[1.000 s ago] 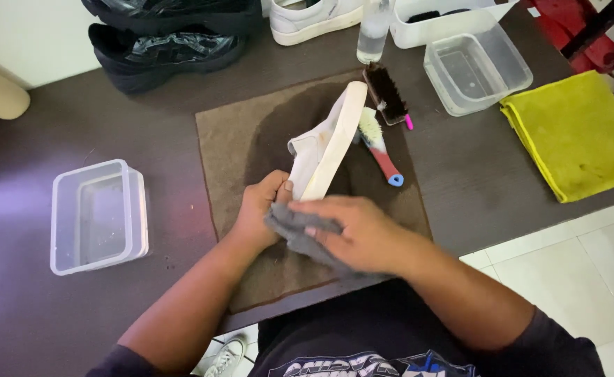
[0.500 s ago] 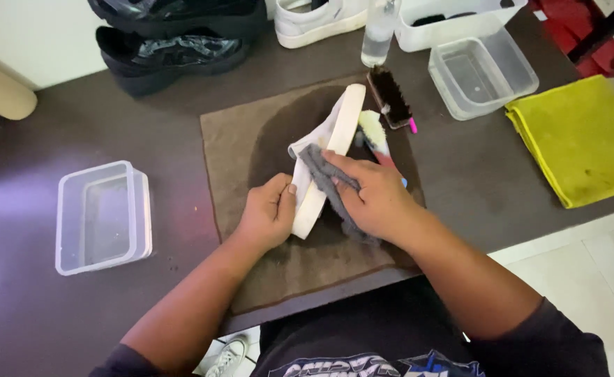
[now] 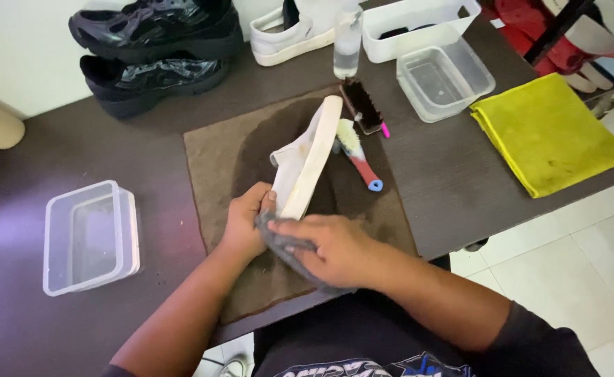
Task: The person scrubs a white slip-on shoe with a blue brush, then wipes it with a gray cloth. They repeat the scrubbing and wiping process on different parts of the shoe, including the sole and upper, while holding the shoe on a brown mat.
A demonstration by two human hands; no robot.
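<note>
Your left hand [image 3: 245, 225] clamps the white slip-on shoe [image 3: 305, 159] on edge, mid-mat [image 3: 209, 160]; your right hand [image 3: 331, 248] presses the grey cloth [image 3: 284, 246] at its heel. Wet-looking mat means the shoe could slip sideways onto the 2 brushes [image 3: 358, 132].

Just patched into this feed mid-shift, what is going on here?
A person is wiping a white shoe held on its side over a brown mat on a dark table. The left hand grips the shoe's near end, and the right hand presses a grey cloth against that end. Two brushes lie beside the shoe. A yellow cloth, clear tubs and black shoes sit around.
</note>
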